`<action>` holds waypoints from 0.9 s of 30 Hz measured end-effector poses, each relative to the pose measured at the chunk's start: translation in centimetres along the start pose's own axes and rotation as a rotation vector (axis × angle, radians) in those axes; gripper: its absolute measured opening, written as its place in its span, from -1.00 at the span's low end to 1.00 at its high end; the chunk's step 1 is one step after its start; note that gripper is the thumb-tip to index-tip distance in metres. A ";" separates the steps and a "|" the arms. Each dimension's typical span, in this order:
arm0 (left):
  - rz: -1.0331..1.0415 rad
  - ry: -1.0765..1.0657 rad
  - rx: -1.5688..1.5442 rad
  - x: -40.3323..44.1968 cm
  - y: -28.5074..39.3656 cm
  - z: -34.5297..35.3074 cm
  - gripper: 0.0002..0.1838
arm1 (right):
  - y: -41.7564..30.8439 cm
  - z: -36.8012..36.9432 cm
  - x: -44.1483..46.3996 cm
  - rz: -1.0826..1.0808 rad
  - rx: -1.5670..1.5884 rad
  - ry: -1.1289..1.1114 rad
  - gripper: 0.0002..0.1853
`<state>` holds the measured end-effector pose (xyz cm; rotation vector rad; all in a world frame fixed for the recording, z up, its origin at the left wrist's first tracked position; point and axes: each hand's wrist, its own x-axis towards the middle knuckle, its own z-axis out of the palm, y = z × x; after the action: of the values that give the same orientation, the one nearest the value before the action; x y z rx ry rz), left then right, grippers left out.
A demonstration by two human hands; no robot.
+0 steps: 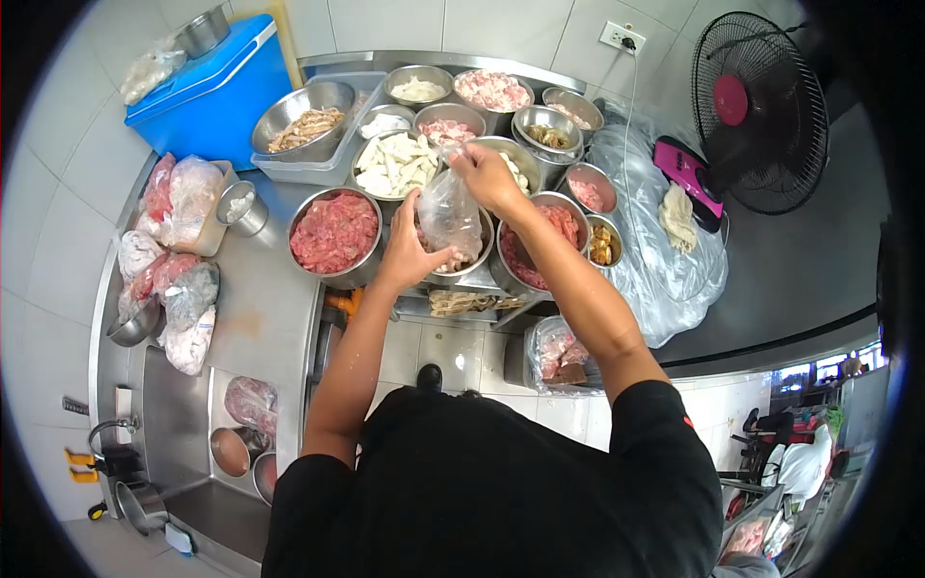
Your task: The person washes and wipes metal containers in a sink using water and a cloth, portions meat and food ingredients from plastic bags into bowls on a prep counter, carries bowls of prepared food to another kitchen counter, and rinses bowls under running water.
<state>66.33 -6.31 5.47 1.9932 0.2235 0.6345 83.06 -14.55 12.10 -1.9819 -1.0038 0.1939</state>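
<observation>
A clear plastic bag (pixel 450 210) hangs above a metal bowl of pale pieces, its lower end near the bowl's contents. My right hand (pixel 489 178) pinches the top of this bag. Around its lower left side curls my left hand (pixel 409 249), thumb underneath and fingers along the edge. What is inside the bag is hard to make out. Left of the hands stands a metal pot of red meat (pixel 335 233). Just behind them are a bowl of white strips (pixel 395 164) and one of pink meat (pixel 450 127). Another pot of red meat (pixel 562 223) is partly hidden by my right forearm.
A blue cooler (pixel 207 96) and bagged meat (pixel 188 197) are at the left. The sink (pixel 178 405) lies lower left. On the right are plastic sheeting (pixel 665 279), a fan (pixel 756 111) and its cord. A bin with a bag of meat (pixel 557 352) stands below.
</observation>
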 end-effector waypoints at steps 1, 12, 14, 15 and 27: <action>0.000 0.003 0.002 0.2 0.1 -0.2 0.17 | -0.3 0.0 0.4 -0.042 0.078 0.029 -0.66; -0.045 0.033 -0.155 -0.1 1.7 0.2 0.21 | -0.4 -1.6 -0.2 0.016 0.531 -0.074 -0.69; -0.045 0.044 -0.194 0.1 1.8 0.5 0.21 | -0.7 -2.5 -0.6 0.018 0.588 -0.196 -0.70; -0.003 0.053 -0.166 0.4 1.8 0.7 0.19 | -1.3 -2.7 -0.8 0.012 0.589 -0.199 -0.70; -0.059 0.116 -0.573 3.3 1.3 1.3 -0.30 | -2.1 -3.7 -2.8 -0.297 0.545 -0.172 -0.48</action>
<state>69.66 -6.58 7.21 1.3981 0.1478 0.6867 81.77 -18.36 15.25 -1.3246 -1.1922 0.4281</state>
